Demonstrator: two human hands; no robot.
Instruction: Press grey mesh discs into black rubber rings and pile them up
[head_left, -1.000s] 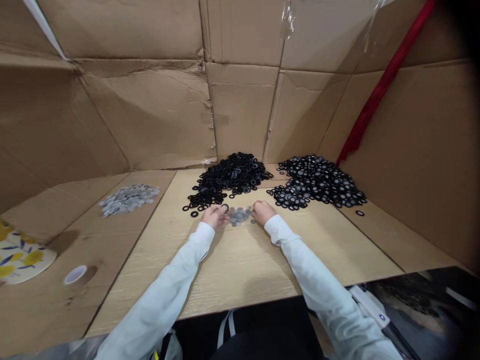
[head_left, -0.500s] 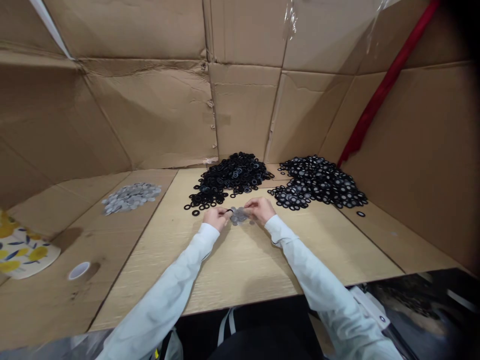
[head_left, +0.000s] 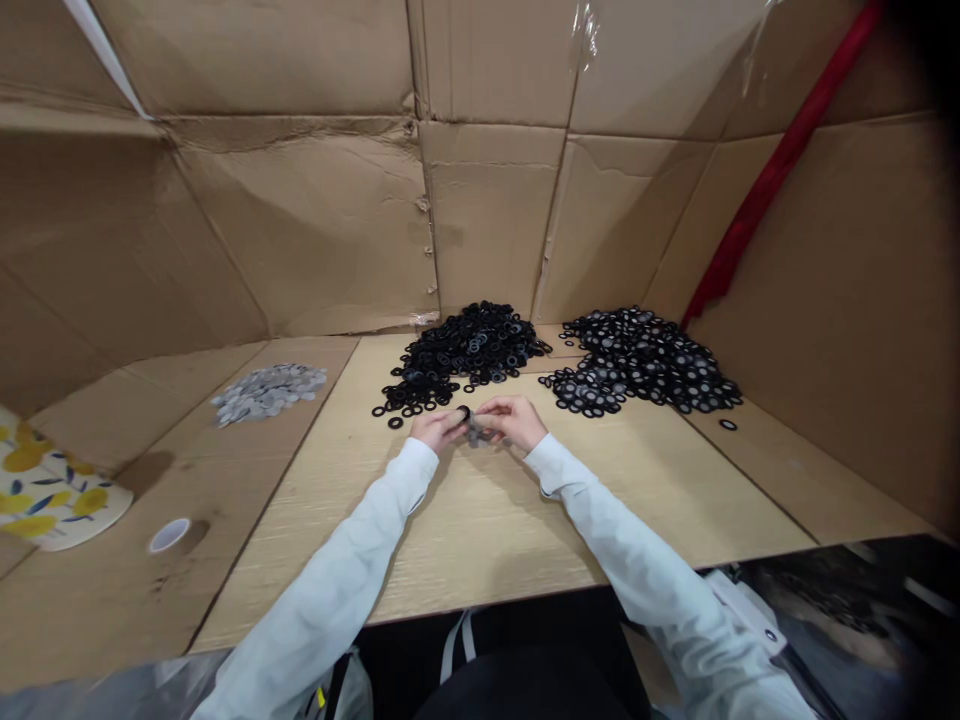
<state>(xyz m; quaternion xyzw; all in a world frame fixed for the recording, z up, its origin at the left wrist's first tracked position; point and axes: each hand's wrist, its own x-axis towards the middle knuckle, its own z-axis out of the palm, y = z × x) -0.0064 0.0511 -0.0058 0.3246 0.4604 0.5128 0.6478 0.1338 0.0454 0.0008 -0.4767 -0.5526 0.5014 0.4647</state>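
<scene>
My left hand (head_left: 439, 429) pinches a black ring (head_left: 464, 412) that stands up between thumb and fingers. Close beside it, my right hand (head_left: 516, 421) has its thumb and fingers pressed together near the ring; whatever is between those fingertips is too small to make out. Several thin grey discs (head_left: 475, 436) lie on the board just under the fingertips, partly covered by my hands. Beyond my left hand rises a heap of black rings (head_left: 472, 340). To the right is a second heap, of black rings with pale grey centres (head_left: 652, 365).
A pile of grey discs (head_left: 270, 392) lies at the left on cardboard. Nearer are a small white round lid or cup (head_left: 169, 535) and a lemon-patterned container (head_left: 60, 490). Cardboard walls (head_left: 495, 200) enclose the table; a red strip (head_left: 780, 170) hangs at the right.
My right hand has shifted slightly left, from the grey discs to the black ring. The ring in my left hand has turned more upright and risen a little.
</scene>
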